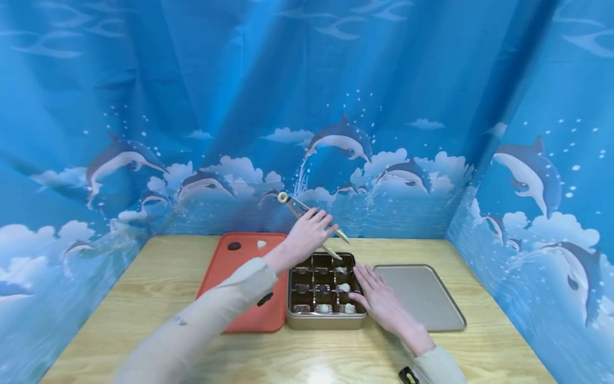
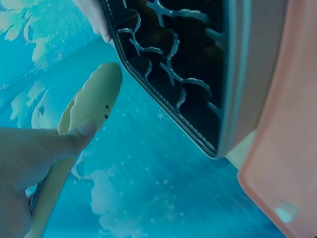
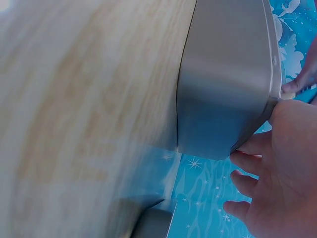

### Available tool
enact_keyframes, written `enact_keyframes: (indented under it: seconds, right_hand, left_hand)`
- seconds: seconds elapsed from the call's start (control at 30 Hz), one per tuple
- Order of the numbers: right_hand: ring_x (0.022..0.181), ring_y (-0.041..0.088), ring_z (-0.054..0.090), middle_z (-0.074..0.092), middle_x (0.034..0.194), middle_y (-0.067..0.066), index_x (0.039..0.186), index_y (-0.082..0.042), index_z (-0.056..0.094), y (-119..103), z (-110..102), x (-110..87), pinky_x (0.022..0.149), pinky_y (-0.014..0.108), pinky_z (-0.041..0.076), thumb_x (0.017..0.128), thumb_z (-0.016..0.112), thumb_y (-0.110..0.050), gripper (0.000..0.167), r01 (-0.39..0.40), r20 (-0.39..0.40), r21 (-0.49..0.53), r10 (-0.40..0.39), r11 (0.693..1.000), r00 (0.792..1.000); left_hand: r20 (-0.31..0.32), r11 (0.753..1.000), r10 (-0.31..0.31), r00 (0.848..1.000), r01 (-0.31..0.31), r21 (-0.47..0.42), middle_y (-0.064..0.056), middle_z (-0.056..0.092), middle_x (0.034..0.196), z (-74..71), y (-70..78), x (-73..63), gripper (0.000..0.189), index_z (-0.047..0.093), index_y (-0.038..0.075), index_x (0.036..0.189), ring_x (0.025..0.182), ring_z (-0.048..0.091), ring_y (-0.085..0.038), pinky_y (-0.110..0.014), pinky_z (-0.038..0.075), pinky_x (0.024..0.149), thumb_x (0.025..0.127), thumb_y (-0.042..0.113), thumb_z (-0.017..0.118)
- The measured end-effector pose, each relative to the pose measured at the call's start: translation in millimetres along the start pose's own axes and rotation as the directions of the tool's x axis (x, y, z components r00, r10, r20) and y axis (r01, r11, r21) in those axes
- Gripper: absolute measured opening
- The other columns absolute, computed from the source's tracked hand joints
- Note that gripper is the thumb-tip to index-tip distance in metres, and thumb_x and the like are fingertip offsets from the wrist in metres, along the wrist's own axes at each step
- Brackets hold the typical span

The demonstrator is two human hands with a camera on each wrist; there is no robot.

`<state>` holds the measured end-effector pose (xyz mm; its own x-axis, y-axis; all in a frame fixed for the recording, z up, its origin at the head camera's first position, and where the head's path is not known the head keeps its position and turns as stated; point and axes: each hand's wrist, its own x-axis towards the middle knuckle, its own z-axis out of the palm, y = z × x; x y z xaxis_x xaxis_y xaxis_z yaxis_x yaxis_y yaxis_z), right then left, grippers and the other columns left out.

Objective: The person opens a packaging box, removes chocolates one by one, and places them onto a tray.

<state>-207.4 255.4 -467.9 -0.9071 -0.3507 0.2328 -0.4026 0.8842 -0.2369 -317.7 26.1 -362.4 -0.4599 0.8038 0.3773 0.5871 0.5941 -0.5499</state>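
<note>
My left hand (image 1: 309,229) grips a pair of pale-tipped tongs (image 1: 332,252) above the far end of a metal tin (image 1: 326,321). No piece shows between the tong tips in the left wrist view. Inside the tin is a dark divided tray (image 1: 314,277); dark and white candies, such as a white one (image 1: 349,308) at the front right, sit in several compartments. My right hand (image 1: 384,301) lies against the tin's right side, fingers extended along the wall and thumb over the rim. My left forearm hides part of the red board (image 1: 259,320).
On the red board lie a dark oval candy (image 1: 234,246), a white candy (image 1: 261,244) and a dark piece (image 1: 265,299) beside my sleeve. A flat metal lid (image 1: 422,298) rests right of the tin. A blue dolphin curtain (image 1: 268,106) hangs behind the wooden table (image 1: 163,277).
</note>
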Motion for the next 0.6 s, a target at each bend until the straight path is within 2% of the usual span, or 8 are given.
enact_keyframes:
  seconds: [0.13, 0.27, 0.4, 0.6]
  right_hand:
    - [0.152, 0.037, 0.018, 0.019, 0.164, 0.016, 0.157, 0.001, 0.026, 1, 0, 1.2, 0.119, 0.059, 0.020, 0.106, 0.046, -0.044, 0.072, -0.006, 0.013, 0.003, 0.006, 1.000, 1.000]
    - [0.152, 0.037, 0.018, 0.019, 0.164, 0.016, 0.157, 0.001, 0.026, 1, 0, 2.2, 0.119, 0.059, 0.020, 0.106, 0.047, -0.044, 0.072, -0.008, 0.017, 0.007, 0.008, 1.000, 1.000]
    - [0.152, 0.037, 0.017, 0.018, 0.164, 0.017, 0.157, 0.002, 0.026, 1, 0, 1.9, 0.119, 0.059, 0.020, 0.106, 0.047, -0.044, 0.072, -0.008, 0.018, 0.008, 0.008, 1.000, 1.000]
    - [0.153, 0.036, 0.016, 0.017, 0.164, 0.018, 0.157, 0.002, 0.025, 1, 0, 1.9, 0.120, 0.058, 0.019, 0.106, 0.046, -0.045, 0.073, -0.019, 0.041, -0.001, 0.019, 1.000, 0.999]
  left_hand:
    - [0.085, 0.993, 0.094, 0.992, -0.099, 0.066, 0.004, 0.063, 0.129, 1.6, 9.6, 17.2, 0.034, 0.067, 0.031, 0.131, 0.122, 0.055, -0.017, -0.034, 0.039, 0.107, 0.101, 0.017, 0.063]
    - [0.154, 0.972, 0.179, 0.972, -0.198, 0.122, 0.007, 0.062, 0.131, 3.9, 17.2, 26.6, 0.032, 0.069, 0.033, 0.129, 0.126, 0.053, -0.014, -0.033, 0.037, 0.111, 0.100, 0.019, 0.064]
    - [0.173, 0.945, 0.242, 0.955, -0.272, 0.180, 0.009, 0.063, 0.131, 5.6, 23.3, 33.0, 0.030, 0.071, 0.033, 0.126, 0.126, 0.053, -0.013, -0.032, 0.036, 0.111, 0.099, 0.020, 0.065]
    - [0.187, 0.909, 0.310, 0.932, -0.349, 0.229, 0.011, 0.062, 0.133, 8.0, 31.6, 42.0, 0.029, 0.071, 0.034, 0.124, 0.127, 0.052, -0.012, -0.031, 0.035, 0.112, 0.100, 0.020, 0.063]
